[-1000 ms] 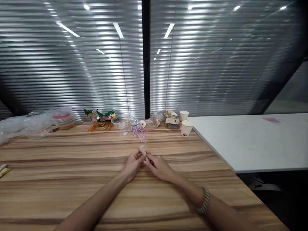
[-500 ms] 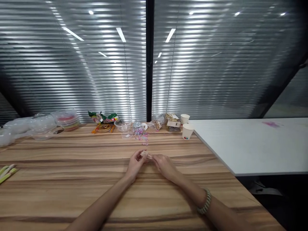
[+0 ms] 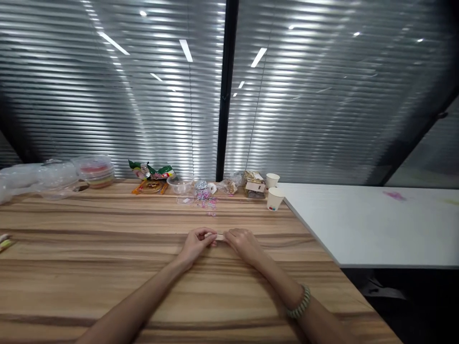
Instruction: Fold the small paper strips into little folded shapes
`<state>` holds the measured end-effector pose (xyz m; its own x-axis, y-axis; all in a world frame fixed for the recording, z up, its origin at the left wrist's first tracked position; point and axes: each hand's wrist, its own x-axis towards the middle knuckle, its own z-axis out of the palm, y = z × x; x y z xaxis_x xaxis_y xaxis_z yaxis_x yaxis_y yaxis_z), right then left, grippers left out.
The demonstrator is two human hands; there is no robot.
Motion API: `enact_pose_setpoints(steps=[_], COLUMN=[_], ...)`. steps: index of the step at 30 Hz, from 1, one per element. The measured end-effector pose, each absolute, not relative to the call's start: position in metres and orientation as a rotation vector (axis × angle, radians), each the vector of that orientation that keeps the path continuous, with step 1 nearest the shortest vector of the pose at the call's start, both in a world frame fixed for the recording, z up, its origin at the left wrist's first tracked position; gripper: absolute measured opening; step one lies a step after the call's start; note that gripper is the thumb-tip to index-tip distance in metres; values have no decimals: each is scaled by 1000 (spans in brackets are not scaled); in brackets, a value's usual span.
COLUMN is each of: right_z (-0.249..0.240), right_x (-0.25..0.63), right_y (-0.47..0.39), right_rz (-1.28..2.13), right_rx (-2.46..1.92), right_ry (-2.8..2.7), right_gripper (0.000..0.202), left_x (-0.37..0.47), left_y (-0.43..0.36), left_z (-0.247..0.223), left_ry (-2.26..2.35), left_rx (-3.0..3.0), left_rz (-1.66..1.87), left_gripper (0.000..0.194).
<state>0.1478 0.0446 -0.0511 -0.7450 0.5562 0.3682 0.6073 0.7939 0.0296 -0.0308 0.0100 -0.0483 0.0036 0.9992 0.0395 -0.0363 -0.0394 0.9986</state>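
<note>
And there's the turn: the pale strip [image 3: 220, 237], tipped up and away from the body a second ago, now lies crosswise just below the middle of the frame, bridging the two hands. The left hand [image 3: 193, 247] pinches one end between thumb and curled fingers; the right hand [image 3: 245, 244], knuckles up, has its fingers closed over the other end. The hands sit a touch wider than at the start, so a short middle stretch shows between them, gripped from both sides, which looks like a steadier hold for working it. Its surface seems matt and light beige; whether it's wood, paper or something softer, I can't tell. Beneath, a smooth tabletop [image 3: 179, 296] with long brown wood-grain streaks. On the right wrist, a ribbed, coiled bracelet [image 3: 300, 303]. Up at upper centre, little pink bits [image 3: 208, 205] lie scattered beside a clear, round plastic tub [image 3: 179, 185], with a crinkled, shiny green packet [image 3: 152, 172] left of that. Right of centre stand two tapered cups [image 3: 275, 198], off-white and plain-sided, and at far left a stack of round tubs [image 3: 96, 172] under glossy clear plastic.
</note>
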Motion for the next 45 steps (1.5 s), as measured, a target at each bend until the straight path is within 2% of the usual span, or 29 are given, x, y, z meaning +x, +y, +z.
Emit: enact_pose_setpoints(steps=[9, 18, 35, 40, 45], right_z=[-53, -60, -64, -72, -78], right_x=[151, 154, 144, 143, 143], right_y=[54, 59, 65, 73, 79], right_rz=[-245, -178, 838, 957, 1040], right_rx=[-777, -783, -828, -823, -788], right_ry=[-2658, -2594, -2128, -1969, -1915], right_gripper=[19, 23, 30, 28, 27], left_x=[-30, -37, -43, -43, -44], left_y=[11, 19, 32, 35, 39], left_z=[-52, -52, -53, -52, -53], left_ry=[1228, 1191, 1073, 1063, 1085], left_rx=[1338, 1242, 1070, 1097, 1121], left_rz=[1154, 1261, 1242, 1221, 1234], left_gripper=[27, 28, 32, 38, 35])
